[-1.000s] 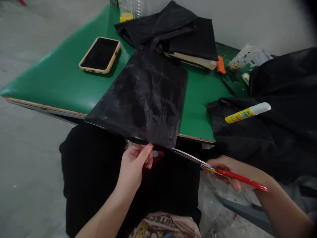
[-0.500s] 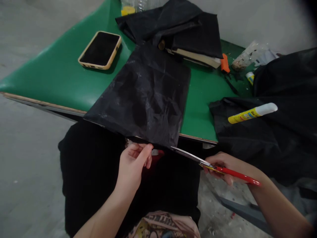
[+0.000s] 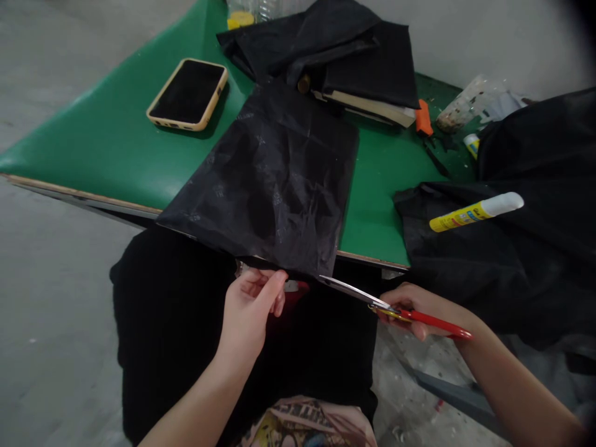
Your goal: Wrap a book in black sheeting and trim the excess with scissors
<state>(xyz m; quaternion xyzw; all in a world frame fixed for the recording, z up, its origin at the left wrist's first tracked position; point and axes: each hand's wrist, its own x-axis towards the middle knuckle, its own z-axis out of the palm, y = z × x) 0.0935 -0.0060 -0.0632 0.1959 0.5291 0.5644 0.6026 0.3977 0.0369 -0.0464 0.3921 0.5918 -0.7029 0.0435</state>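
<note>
A wrinkled black sheet [image 3: 279, 180] lies across the green table and reaches over its front edge. My left hand [image 3: 254, 301] pinches the sheet's near edge between thumb and fingers. Red-handled scissors [image 3: 433, 320] are gripped in my right hand [image 3: 412, 307], with their blades pointing left. The blade tips touch the sheet's lower right corner, a short way right of my left fingertips. What lies under the sheet is mostly hidden.
A phone [image 3: 189, 94] lies at the table's left. Black-wrapped books [image 3: 367, 74] are at the back. An orange cutter [image 3: 423, 118], a plastic cup [image 3: 470, 102] and a glue stick [image 3: 475, 212] on black material [image 3: 535, 248] are at right.
My right hand and the scissors have shifted slightly left, and the handles are closer together. My left hand holds its place.
</note>
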